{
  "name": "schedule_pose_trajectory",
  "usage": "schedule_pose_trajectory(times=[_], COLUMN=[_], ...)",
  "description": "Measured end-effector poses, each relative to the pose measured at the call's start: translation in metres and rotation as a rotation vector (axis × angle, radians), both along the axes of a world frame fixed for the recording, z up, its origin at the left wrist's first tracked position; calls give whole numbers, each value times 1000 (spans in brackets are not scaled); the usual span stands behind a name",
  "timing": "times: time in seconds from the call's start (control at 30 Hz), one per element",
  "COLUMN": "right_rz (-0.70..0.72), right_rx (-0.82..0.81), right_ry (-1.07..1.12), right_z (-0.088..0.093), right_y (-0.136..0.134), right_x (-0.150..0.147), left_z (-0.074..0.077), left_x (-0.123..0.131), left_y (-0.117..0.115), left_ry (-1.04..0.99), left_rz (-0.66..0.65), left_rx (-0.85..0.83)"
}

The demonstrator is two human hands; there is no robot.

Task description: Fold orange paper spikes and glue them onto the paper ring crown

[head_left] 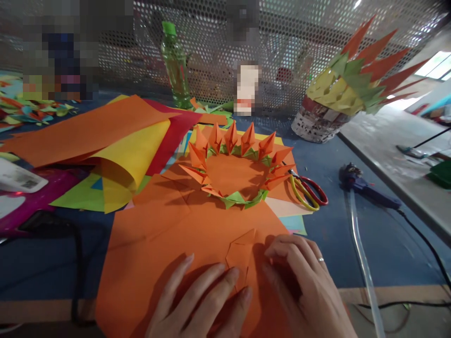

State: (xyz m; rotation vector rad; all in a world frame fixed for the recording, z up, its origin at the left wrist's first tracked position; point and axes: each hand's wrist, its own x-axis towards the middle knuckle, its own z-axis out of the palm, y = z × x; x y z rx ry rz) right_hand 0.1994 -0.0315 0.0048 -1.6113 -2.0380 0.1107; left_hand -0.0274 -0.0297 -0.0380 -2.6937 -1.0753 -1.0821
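Under my spread left fingers (pixel 218 296): folded, pointed orange paper piece (pixel 242 254).
Beside it: right fingers (pixel 294 259) curled, pinch unclear.
Beyond: spiky orange-and-green paper ring (pixel 235 199).

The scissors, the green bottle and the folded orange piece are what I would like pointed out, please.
Scissors (pixel 295 190): head view, on the yellow handle.
Green bottle (pixel 176 66): head view, middle of its body.
Folded orange piece (pixel 240 256): head view, on its uncovered upper part.
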Motion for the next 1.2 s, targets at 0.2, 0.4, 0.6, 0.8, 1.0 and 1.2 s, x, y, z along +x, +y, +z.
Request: schedule_pose_trajectory(times=[0.2,0.4,0.6,0.8,1.0,1.2], right_rz=[-85,-61,-3,6,24,84], right_rx=[86,22,-19,26,29,14], right_ry=[56,164,158,122,127,92], right_z=[0,2,3,2,1,4], right_y=[4,2,-6,-13,-11,-19], right_x=[-2,0,7,11,5,8], left_z=[4,10,15,10,15,27], left_x=[3,2,1,5,5,-1], left_y=[3,2,1,11,10,8], left_ry=[-79,-89,-107,-150,-163,-183], left_rz=[-18,-33,-9,-25,-54,-16], left_rx=[-4,-18,-51,94,33,-86])
